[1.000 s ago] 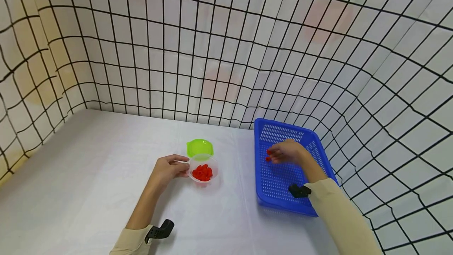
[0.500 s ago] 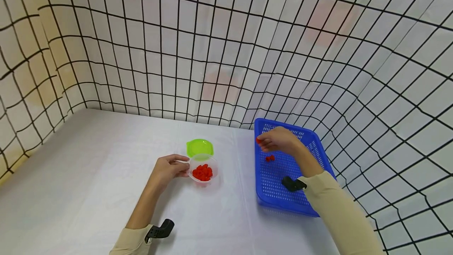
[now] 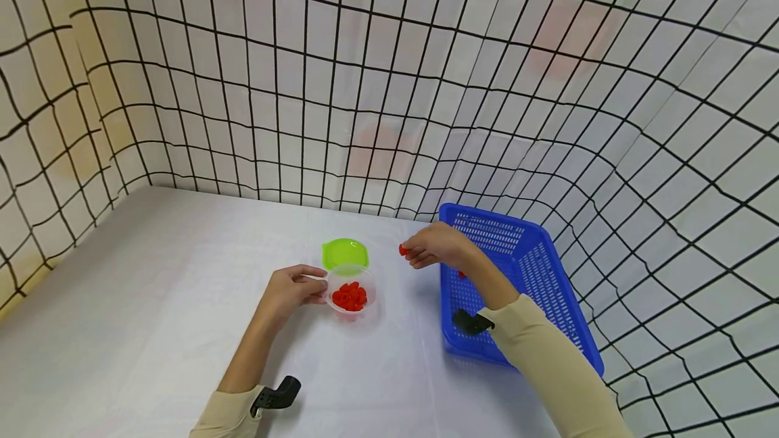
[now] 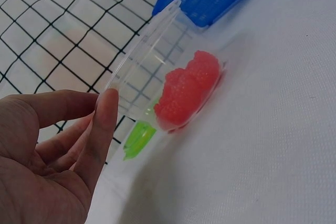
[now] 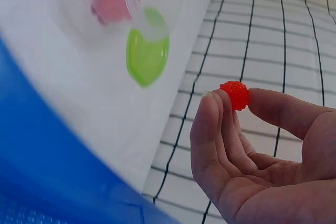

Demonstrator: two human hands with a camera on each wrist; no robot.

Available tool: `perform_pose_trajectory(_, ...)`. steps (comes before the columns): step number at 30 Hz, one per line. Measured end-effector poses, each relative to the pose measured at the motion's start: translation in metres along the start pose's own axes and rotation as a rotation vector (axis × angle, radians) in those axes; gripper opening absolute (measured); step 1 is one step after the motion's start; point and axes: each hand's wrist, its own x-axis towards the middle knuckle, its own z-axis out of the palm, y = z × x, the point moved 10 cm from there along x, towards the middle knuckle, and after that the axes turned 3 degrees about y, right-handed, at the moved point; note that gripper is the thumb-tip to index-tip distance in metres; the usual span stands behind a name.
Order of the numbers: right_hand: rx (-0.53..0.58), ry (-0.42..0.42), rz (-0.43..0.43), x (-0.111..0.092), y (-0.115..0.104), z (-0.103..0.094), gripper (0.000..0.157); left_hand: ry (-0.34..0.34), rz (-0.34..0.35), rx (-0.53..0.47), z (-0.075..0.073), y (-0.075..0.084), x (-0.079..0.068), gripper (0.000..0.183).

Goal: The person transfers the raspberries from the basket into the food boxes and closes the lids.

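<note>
My right hand pinches a red, bumpy toy raspberry between thumb and fingertips. It is above the table, just past the left rim of the blue basket. At the middle of the table stands a clear plastic bowl with several raspberries heaped in it. The thumb and forefinger of my left hand pinch the bowl's rim from the left, as the left wrist view shows. Inside the basket, another red piece shows beside my right forearm, which hides part of the basket floor.
A bright green lid lies right behind the bowl. White cloth covers the table. Black wire mesh over white sheeting stands at the back and both sides, with the basket close to the right side.
Out of the basket, my right hand has lifted a raspberry and carried it left over the rim toward the bowl. My left hand and the bowl have stayed in place.
</note>
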Motion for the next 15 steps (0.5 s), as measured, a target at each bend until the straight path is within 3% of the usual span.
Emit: perform_pose_trajectory(15, -0.058, -0.123, 0.014, 0.008, -0.001, 0.063, 0.022, -0.003, 0.003, -0.014, 0.000, -0.002, 0.002, 0.031)
